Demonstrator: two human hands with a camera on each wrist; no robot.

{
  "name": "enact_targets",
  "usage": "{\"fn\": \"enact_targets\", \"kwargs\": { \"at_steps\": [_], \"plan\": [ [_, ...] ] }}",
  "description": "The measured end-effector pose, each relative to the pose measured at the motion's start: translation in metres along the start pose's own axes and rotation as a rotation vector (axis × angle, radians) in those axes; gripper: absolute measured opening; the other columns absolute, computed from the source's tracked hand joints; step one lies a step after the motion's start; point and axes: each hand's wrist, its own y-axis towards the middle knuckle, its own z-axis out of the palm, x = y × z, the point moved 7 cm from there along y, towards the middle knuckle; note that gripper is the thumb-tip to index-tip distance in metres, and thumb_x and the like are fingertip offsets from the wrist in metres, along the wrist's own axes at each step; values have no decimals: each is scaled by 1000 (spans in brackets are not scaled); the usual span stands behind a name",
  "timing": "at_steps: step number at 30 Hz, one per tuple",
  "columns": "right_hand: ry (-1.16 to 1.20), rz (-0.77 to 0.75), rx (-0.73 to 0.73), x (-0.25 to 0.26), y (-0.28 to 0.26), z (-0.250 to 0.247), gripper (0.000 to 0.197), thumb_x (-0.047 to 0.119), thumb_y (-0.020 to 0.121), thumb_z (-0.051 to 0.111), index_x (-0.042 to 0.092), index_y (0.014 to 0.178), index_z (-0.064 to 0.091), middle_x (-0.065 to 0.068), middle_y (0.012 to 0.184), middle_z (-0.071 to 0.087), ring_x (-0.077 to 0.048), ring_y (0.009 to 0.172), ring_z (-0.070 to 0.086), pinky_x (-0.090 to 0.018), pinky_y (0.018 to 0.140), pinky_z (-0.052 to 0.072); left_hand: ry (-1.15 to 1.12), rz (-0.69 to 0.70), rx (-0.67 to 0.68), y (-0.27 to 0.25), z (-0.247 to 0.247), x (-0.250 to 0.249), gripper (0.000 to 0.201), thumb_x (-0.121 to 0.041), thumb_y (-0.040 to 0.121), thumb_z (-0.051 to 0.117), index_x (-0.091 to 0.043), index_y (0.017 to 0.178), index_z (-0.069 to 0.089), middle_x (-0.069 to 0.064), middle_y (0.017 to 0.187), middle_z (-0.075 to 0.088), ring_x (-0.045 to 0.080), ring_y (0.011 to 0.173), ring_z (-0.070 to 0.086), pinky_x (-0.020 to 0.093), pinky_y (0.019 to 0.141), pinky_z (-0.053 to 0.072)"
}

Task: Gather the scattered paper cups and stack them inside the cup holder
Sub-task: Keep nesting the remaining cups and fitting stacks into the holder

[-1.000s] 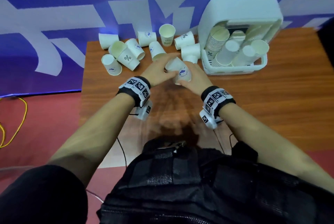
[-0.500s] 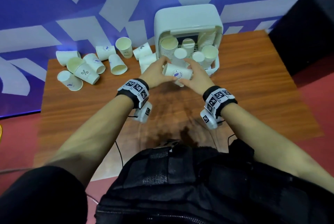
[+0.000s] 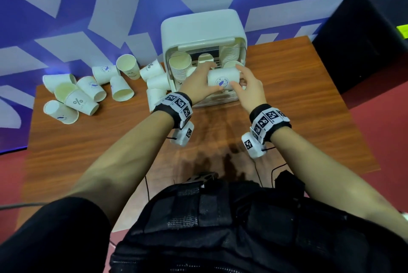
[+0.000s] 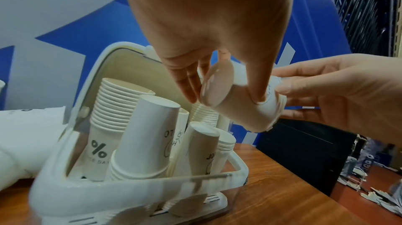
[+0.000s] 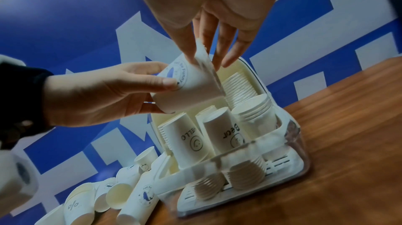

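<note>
A white paper cup [image 3: 223, 79] with a blue picture on it is held on its side in the air, between both hands. It is gripped by the left hand [image 3: 197, 84] at its closed bottom end, with the thumb on one side and the fingers on the other. It is pinched at its open rim end by the right hand [image 3: 248, 87], with the thumb and fingertips [image 5: 189, 56] curled on the rim. The cup is kept just above the white cup holder [image 3: 203, 30], over the stacks of cups [image 4: 141, 135] that are stood inside it. The cup holder is set on the brown table [image 3: 298, 96], near the back edge. More loose cups [image 3: 84, 94] are seen lying on the table to the left of the holder, well apart from the hands.
</note>
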Motion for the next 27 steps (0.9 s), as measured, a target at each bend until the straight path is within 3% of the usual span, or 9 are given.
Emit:
{"fn": "enact_targets", "kwargs": {
  "at_steps": [4,8,12,15,17,22,27],
  "plan": [
    [-29,-29,-40,-4,17,-15,43,11,92,55,17,134,49,-5,113,63,-13,92,59,-18,84,46,59,5,44,25,11,-6,77,-34,80,73,-15,143,33,9,136,48,23,120,49,33,98,41],
    [-152,-102,-88,-7,34,-27,24,8,91,54,11,113,64,-11,107,66,-21,96,62,-37,89,50,86,13,92,47,24,-11,76,-32,84,68,-18,147,28,9,130,54,22,120,50,35,98,43],
    [-246,-196,-68,-10,43,-26,22,4,89,54,5,107,68,-16,103,65,-29,96,61,-36,89,48,54,96,77,61,33,-18,79,-22,84,68,-22,149,23,9,139,49,21,126,47,36,104,40],
    [-278,-283,-64,-10,48,-21,20,2,88,53,1,102,68,-16,101,66,-30,99,61,-25,88,42,42,149,47,69,35,-17,69,-22,87,64,-23,147,30,7,143,45,22,128,45,37,105,39],
    [-273,-305,-72,-13,53,-18,19,0,87,54,0,99,69,-16,102,66,-30,101,60,-25,90,42,60,150,30,72,35,-11,59,-24,88,61,-22,143,38,7,139,48,24,125,47,39,104,40],
    [-320,-308,-35,-26,63,-8,19,-1,85,55,0,96,70,-21,109,65,-32,114,56,-30,97,40,103,141,-5,80,35,3,49,-16,87,59,-23,135,48,1,135,51,20,123,48,34,101,40],
    [-356,-368,-22,-28,68,-2,18,-2,84,55,0,94,70,-15,93,69,-34,95,63,-46,83,50,156,119,-89,81,32,10,40,-23,91,57,-18,130,51,-1,130,55,18,119,48,30,96,39]
  ]
}}
